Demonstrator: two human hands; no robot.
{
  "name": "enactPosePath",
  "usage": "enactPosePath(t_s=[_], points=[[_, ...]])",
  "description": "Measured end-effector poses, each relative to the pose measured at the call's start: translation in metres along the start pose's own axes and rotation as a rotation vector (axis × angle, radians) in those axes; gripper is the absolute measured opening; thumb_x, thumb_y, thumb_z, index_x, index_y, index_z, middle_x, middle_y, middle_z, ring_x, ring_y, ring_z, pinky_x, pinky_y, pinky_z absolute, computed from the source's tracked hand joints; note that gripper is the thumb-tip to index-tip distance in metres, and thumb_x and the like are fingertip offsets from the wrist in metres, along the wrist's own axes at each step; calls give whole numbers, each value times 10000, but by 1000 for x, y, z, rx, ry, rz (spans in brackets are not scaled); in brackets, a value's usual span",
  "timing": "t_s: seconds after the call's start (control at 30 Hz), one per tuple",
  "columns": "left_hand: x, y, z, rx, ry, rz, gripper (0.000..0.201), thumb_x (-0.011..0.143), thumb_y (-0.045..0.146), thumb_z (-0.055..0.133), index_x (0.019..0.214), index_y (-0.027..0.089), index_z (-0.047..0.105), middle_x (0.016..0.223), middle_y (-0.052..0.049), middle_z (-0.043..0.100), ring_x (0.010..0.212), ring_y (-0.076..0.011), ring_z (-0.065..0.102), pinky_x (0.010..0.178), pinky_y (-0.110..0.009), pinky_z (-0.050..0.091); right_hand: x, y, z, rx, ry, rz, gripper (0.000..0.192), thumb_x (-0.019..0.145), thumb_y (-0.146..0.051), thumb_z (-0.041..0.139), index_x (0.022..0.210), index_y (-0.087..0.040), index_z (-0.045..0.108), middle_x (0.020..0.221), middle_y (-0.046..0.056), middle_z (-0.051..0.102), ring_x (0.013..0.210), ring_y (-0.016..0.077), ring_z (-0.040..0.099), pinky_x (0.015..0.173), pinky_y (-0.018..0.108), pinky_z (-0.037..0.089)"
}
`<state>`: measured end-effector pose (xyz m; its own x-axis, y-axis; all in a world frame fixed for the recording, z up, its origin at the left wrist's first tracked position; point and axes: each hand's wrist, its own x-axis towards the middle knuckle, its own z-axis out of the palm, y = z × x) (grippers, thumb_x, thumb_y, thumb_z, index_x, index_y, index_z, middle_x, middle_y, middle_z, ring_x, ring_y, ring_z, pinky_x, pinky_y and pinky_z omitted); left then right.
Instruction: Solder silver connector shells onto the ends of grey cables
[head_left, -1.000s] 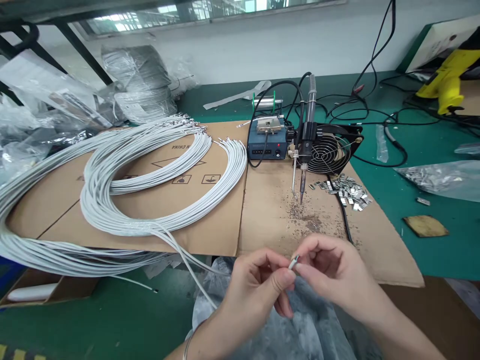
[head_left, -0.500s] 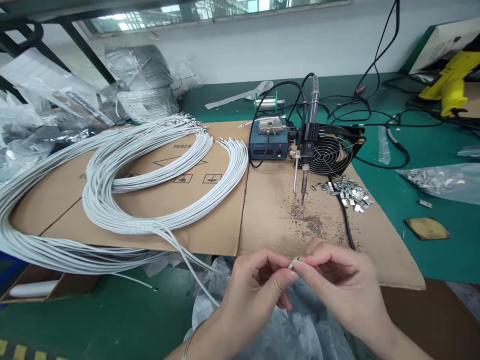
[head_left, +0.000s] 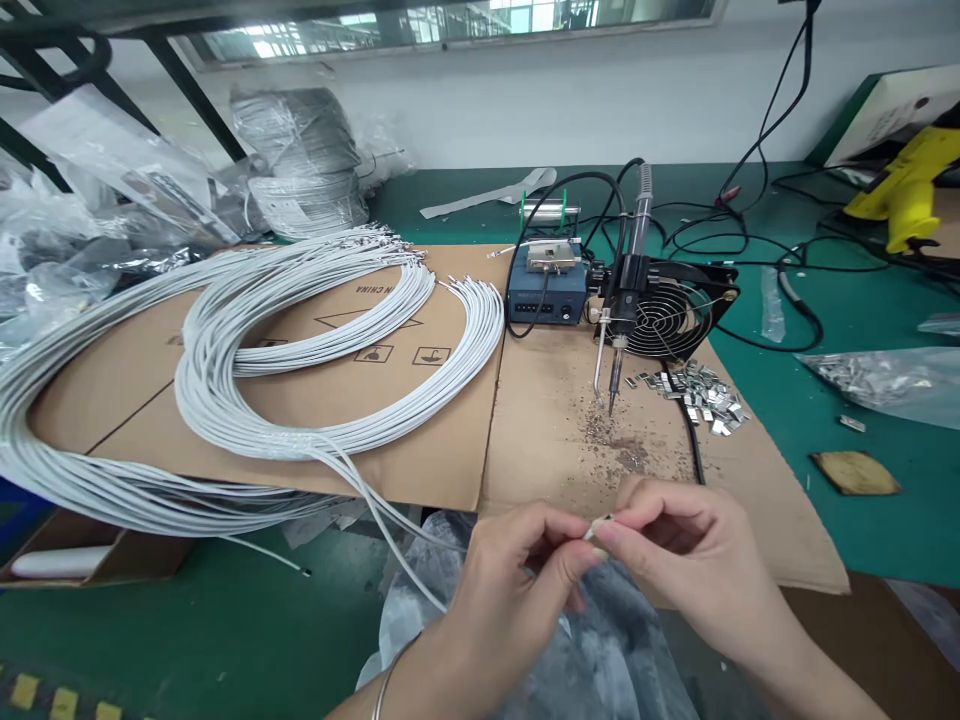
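Note:
My left hand (head_left: 510,575) pinches a thin white cable (head_left: 594,529) close to its tip, between thumb and forefinger. My right hand (head_left: 694,545) is closed on the very end of that cable; its fingertips hide most of the tip, which looks small and dark. Both hands meet just in front of the cardboard's near edge, above my lap. Two or so cables run from the coiled bundle of white cables (head_left: 255,430) down behind my left hand. Beyond the hands, a soldering iron (head_left: 628,290) hangs tip down in its holder.
A blue soldering station (head_left: 547,297) stands by a black fan (head_left: 671,315), with a solder spool (head_left: 546,210) behind. Small metal shells (head_left: 709,395) lie piled on the cardboard (head_left: 540,430). Rightward are a bag of metal parts (head_left: 892,378), a sponge (head_left: 855,472) and a yellow tool (head_left: 900,190).
The view has shifted slightly, so the bench items sit a little further right. Both hands keep their pinch at the cable end; the right fingertips now cover more of the tip.

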<state>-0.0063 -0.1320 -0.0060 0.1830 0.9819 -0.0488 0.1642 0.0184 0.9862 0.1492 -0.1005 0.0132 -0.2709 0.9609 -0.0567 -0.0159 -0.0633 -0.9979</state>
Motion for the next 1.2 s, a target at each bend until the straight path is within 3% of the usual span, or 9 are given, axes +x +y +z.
enactPosePath(t_s=[0.23,0.3,0.43,0.5,0.6,0.73,1.0,1.1,1.2], points=[[2,1,0,216,93,201,146,809,250,578,739,135,635,602,-28,582,525,-108,524,521,-213,418,-3,7,12,-73,103,-179,191,724,-191,670,551,-174,591,525,-10,497,493,126,433,436,245,305],[3,4,-1,218,102,217,135,793,226,596,712,132,651,582,-25,567,535,-108,515,525,-213,401,-3,5,8,-6,115,-128,220,729,-206,672,535,-176,571,515,-15,472,477,117,400,430,246,277],[5,7,-6,-183,-37,-61,139,727,270,671,686,136,677,553,-19,592,511,-109,555,499,-203,406,0,0,-12,311,164,-37,268,762,-287,654,546,-201,520,467,-56,389,410,87,307,407,229,247],[6,5,-8,-470,-140,-247,208,688,335,700,668,129,672,525,-11,591,458,-104,568,444,-184,400,-1,1,-19,222,223,-71,212,752,-269,670,579,-211,563,482,-48,423,433,96,348,412,225,273],[9,1,-10,-652,-246,-340,257,693,371,694,680,116,665,532,-11,603,424,-92,576,416,-164,404,-5,2,-16,-32,85,16,51,723,-244,686,696,-215,653,524,-23,498,469,116,405,419,230,305],[10,0,-9,-632,-264,-316,268,727,370,666,677,108,638,548,-5,600,414,-74,569,417,-151,412,-5,-4,-5,-245,-101,59,58,737,-254,638,721,-203,662,523,-15,510,489,132,425,441,246,331],[6,7,-12,-190,-220,-145,202,817,271,563,729,114,655,591,4,574,493,-83,571,484,-168,435,1,-24,-17,-630,-251,-30,133,793,-232,590,667,-218,631,575,-18,556,511,125,443,456,247,323],[8,8,-15,-163,-274,-176,192,818,247,560,717,111,652,594,3,576,494,-82,571,480,-166,432,1,-24,-19,-633,-308,16,154,794,-213,580,646,-209,625,548,-24,515,494,117,411,441,244,299],[13,10,-16,-347,-303,-276,202,787,281,603,684,109,633,578,5,581,454,-65,556,451,-150,426,2,-19,-15,-374,-230,82,141,735,-222,663,603,-192,625,496,-39,474,457,97,378,409,221,280]])
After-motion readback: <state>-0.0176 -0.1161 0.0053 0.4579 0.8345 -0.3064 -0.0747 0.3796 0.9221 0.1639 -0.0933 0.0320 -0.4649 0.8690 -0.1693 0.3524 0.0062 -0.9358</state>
